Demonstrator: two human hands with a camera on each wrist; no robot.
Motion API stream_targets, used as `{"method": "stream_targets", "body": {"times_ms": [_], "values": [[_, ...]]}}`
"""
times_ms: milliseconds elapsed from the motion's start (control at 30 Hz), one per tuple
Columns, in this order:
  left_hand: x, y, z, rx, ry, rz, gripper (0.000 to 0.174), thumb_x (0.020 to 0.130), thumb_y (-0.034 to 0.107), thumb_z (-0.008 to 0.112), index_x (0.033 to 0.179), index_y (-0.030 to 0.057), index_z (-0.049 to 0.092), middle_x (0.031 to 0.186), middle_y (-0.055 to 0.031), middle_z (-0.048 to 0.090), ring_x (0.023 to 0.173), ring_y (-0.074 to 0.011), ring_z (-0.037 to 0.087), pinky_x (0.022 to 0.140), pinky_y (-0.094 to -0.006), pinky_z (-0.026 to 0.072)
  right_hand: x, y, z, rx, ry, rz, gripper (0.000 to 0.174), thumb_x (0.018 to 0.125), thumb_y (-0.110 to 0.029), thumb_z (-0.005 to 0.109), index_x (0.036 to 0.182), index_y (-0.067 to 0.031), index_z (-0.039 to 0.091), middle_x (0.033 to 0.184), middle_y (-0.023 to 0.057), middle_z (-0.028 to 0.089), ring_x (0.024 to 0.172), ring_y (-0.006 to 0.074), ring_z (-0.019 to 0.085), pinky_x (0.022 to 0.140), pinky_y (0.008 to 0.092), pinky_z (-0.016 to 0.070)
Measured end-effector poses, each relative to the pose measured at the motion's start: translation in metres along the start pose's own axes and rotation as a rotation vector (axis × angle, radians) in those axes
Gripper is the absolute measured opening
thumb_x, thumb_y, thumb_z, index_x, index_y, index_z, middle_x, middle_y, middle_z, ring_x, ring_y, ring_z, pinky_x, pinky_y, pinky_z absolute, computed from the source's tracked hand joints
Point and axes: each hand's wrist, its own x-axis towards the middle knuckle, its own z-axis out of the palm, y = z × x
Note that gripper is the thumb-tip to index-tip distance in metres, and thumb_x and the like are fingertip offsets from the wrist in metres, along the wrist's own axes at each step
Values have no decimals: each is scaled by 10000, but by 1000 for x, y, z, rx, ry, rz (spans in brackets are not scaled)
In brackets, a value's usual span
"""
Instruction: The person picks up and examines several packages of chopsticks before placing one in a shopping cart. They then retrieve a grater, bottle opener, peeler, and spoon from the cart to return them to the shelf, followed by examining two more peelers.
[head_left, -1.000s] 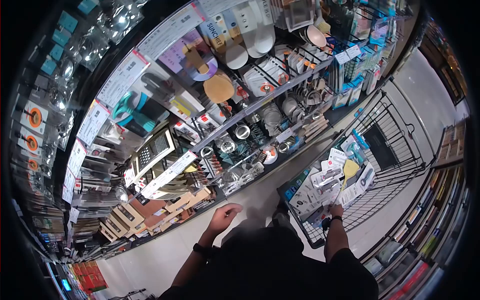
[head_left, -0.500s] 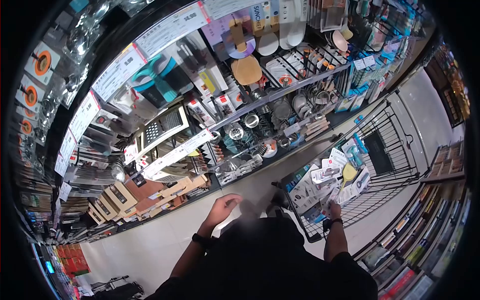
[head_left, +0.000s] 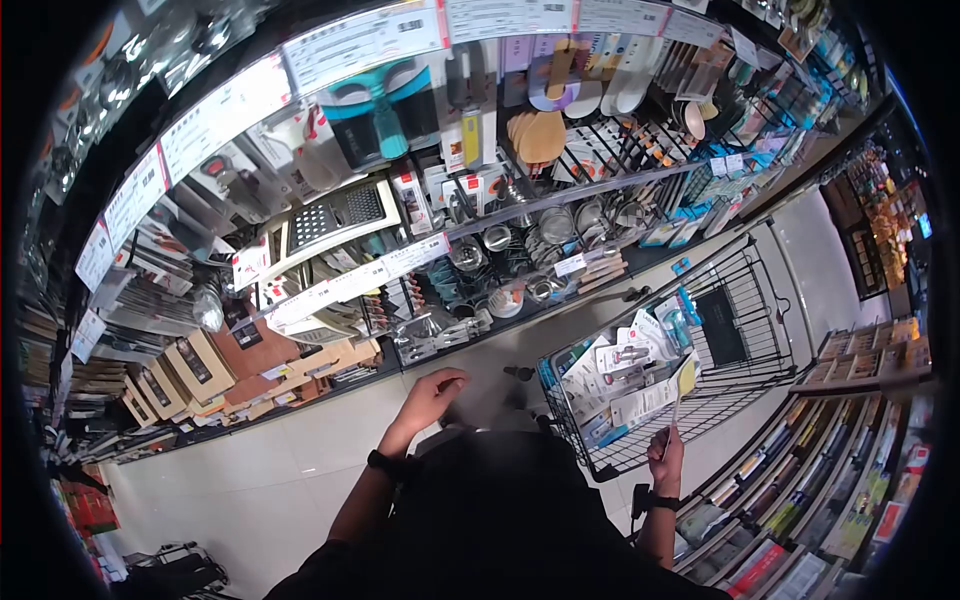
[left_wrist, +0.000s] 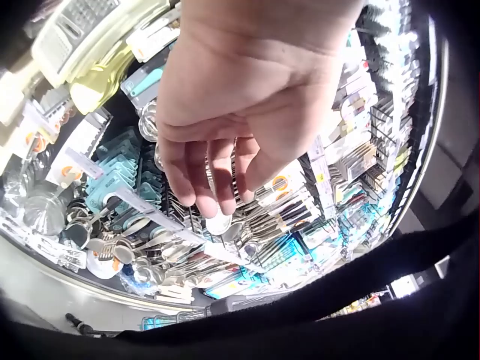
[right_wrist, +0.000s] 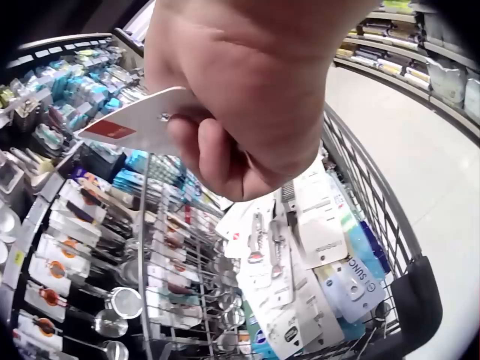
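My right hand (head_left: 665,458) pinches the handle end of a yellow spatula (head_left: 686,376) over the near side of the shopping cart (head_left: 748,352). In the right wrist view, a white card (right_wrist: 139,126) with a red label sticks out from that hand's curled fingers; the yellow head is not seen there. Beneath it lie several carded kitchen tools (right_wrist: 271,255) in the cart. My left hand (head_left: 428,395) hangs in front of the shelf with loosely bent fingers and nothing in them. From the left wrist, hanging utensils (left_wrist: 135,240) show beyond its fingertips.
A long shelf of kitchenware runs along the left, with graters (head_left: 340,220), wooden boards (head_left: 195,375) and price labels (head_left: 365,40). Low racks (head_left: 800,490) of packaged goods line the right side. Pale tiled floor (head_left: 240,455) lies between.
My right hand has drawn back toward my body, and the yellow spatula has shifted with it. The left hand stays loosely bent in the air. The head view has turned toward the right.
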Motion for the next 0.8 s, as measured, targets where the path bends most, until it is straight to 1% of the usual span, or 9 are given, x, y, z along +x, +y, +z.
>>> {"method": "stream_targets", "body": {"times_ms": [67, 300, 400, 433, 533, 700, 733, 767, 800], "values": [[-1, 15, -5, 54, -94, 19, 263, 940, 149, 602, 1162, 17, 649, 1133, -93, 663, 1040, -179, 632, 904, -300, 486, -23, -7, 31, -74, -121, 9, 334, 999, -397, 516, 791, -140, 468, 608, -34, 395, 476, 92, 355, 413, 240, 296], [-14, 93, -3, 217, -421, 176, 493, 910, 275, 667, 1346, 99, 521, 1290, -109, 564, 1206, -252, 550, 989, -374, 455, -99, -3, 171, -175, -501, 148, 311, 1010, -348, 487, 822, -101, 474, 659, 31, 429, 512, 135, 420, 432, 257, 323], [-28, 100, -14, 304, -223, 425, 582, 843, 302, 722, 1351, 118, 508, 1347, -119, 517, 1270, -301, 491, 1031, -409, 428, -117, -10, 198, -453, -681, 430, 263, 988, -292, 546, 955, -33, 572, 739, 44, 536, 591, 117, 498, 493, 252, 401], [-33, 104, -20, 307, -96, 518, 591, 814, 319, 739, 1330, 119, 531, 1351, -124, 525, 1280, -322, 479, 1044, -425, 420, -120, -8, 205, -461, -680, 433, 263, 988, -292, 546, 955, -33, 572, 739, 44, 536, 591, 117, 498, 493, 252, 401], [-43, 102, -47, 558, 17, 711, 669, 770, 316, 790, 1350, 134, 512, 1380, -110, 486, 1273, -329, 478, 1056, -443, 405, -134, 1, 234, -1201, -823, 282, 438, 958, -330, 613, 1229, 14, 597, 986, 33, 651, 877, 72, 549, 761, 220, 445], [-61, 56, -71, 684, -158, 687, 540, 823, 407, 721, 1273, 138, 591, 1256, -132, 593, 1221, -330, 522, 992, -440, 447, -144, 11, 326, -1650, -1349, 196, 358, 954, -367, 606, 1079, -32, 633, 823, 83, 656, 721, 146, 587, 656, 297, 467], [-66, 52, -77, 562, -333, 436, 501, 840, 435, 678, 1224, 119, 624, 1164, -154, 630, 1137, -332, 568, 934, -421, 464, -141, 15, 342, -1736, -1477, 66, 364, 946, -370, 614, 962, -7, 620, 741, 128, 620, 644, 195, 581, 601, 340, 448], [-71, 48, -83, 432, -500, 183, 485, 856, 464, 636, 1175, 100, 657, 1072, -175, 667, 1052, -333, 614, 876, -403, 482, -147, 19, 356, -1655, -1506, 80, 341, 950, -339, 634, 993, 0, 642, 676, 92, 583, 595, 129, 528, 557, 308, 419], [-76, 39, -90, 431, -495, 176, 485, 856, 464, 636, 1175, 100, 657, 1072, -175, 667, 1052, -333, 614, 876, -403, 482, -144, 26, 366, -1657, -1552, 60, 342, 949, -340, 634, 983, 0, 644, 670, 92, 576, 589, 127, 520, 551, 309, 413]]}}
